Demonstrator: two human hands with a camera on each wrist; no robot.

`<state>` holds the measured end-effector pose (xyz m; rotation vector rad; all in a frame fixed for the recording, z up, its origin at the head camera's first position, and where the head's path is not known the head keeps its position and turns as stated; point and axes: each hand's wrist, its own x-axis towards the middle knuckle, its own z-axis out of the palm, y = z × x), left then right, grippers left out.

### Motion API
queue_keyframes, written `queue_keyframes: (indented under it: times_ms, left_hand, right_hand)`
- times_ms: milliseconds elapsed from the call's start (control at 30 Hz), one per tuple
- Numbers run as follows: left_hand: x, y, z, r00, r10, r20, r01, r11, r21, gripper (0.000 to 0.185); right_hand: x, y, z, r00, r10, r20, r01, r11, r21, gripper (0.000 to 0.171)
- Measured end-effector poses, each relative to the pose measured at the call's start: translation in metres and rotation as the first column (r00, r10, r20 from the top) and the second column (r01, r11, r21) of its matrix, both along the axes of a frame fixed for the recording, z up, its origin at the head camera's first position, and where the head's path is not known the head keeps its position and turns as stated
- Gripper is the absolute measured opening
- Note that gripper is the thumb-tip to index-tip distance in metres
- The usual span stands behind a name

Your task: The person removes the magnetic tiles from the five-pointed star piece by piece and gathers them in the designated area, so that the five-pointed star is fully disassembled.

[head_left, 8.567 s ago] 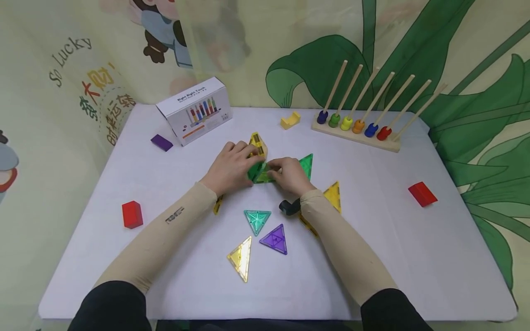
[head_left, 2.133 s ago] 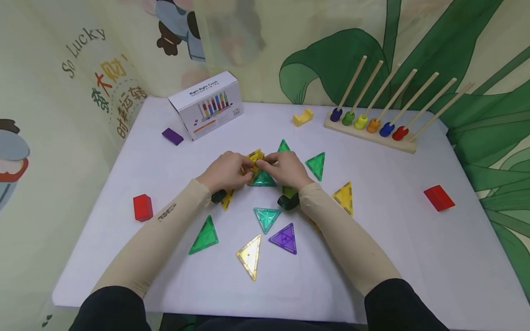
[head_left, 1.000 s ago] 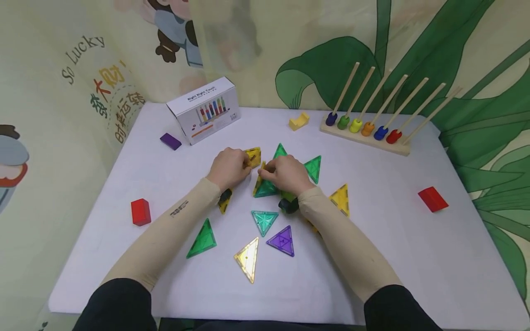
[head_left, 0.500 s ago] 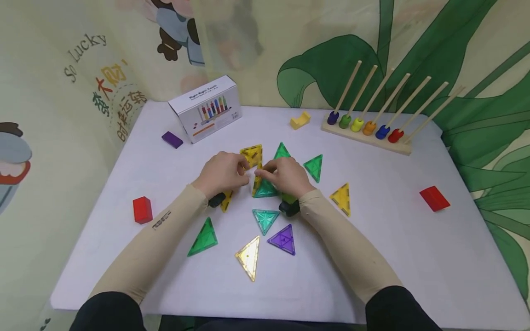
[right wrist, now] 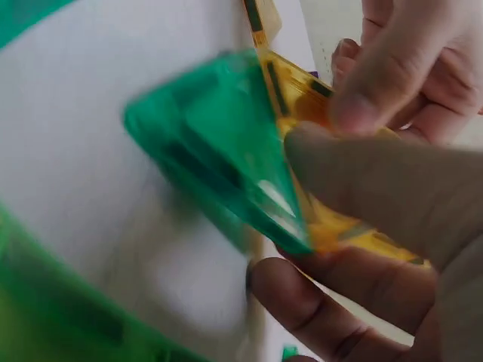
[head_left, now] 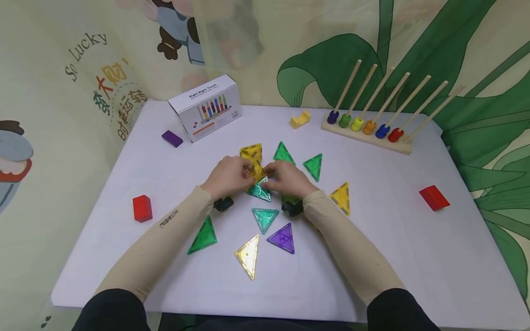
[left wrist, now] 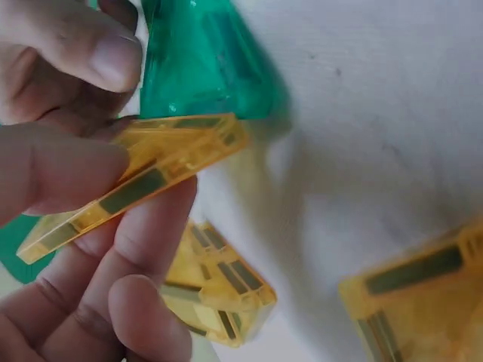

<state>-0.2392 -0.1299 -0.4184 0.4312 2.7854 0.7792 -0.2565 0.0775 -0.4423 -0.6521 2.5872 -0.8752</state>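
A see-through yellow triangular magnetic tile (head_left: 257, 172) is held tilted between the hands. My left hand (head_left: 229, 175) pinches it, thumb above and fingers below, as the left wrist view shows. Along one edge it meets a green triangular magnetic tile (right wrist: 215, 143), which slants toward the tabletop. My right hand (head_left: 287, 178) pinches the yellow tile close to that joint, with its thumb (right wrist: 347, 170) over the yellow face and fingers underneath. Just behind, a yellow tile piece (head_left: 250, 151) stands on the table.
Around the hands lie loose triangular tiles: a teal one (head_left: 265, 219), a purple one (head_left: 283, 238), a pale yellow one (head_left: 248, 256) and several green and yellow ones. Farther back are a box (head_left: 207, 108), a yellow block (head_left: 300, 120) and a wooden peg stand (head_left: 366, 133). Red blocks (head_left: 142, 208) flank both sides.
My left hand, loose and apart half a second ago, has moved right and now pinches the yellow tile. That tile and the joined green one have tilted and turned between the hands.
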Motion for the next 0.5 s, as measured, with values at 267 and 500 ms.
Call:
queue_keyframes:
  times_ms: [267,500]
  left_hand:
    - [0.004,-0.024,0.008,0.999,0.032,-0.006,-0.032,0.998,0.056,0.02]
    - [-0.002,-0.081,0.011,0.987,0.16,0.01,-0.16,0.987,0.024,0.031]
  right_hand:
    - [0.001,-0.004,0.003,0.994,-0.063,0.093,0.069,0.996,-0.059,0.017]
    - [0.003,-0.009,-0.001,0.994,-0.092,0.054,0.092,0.996,0.012,0.016]
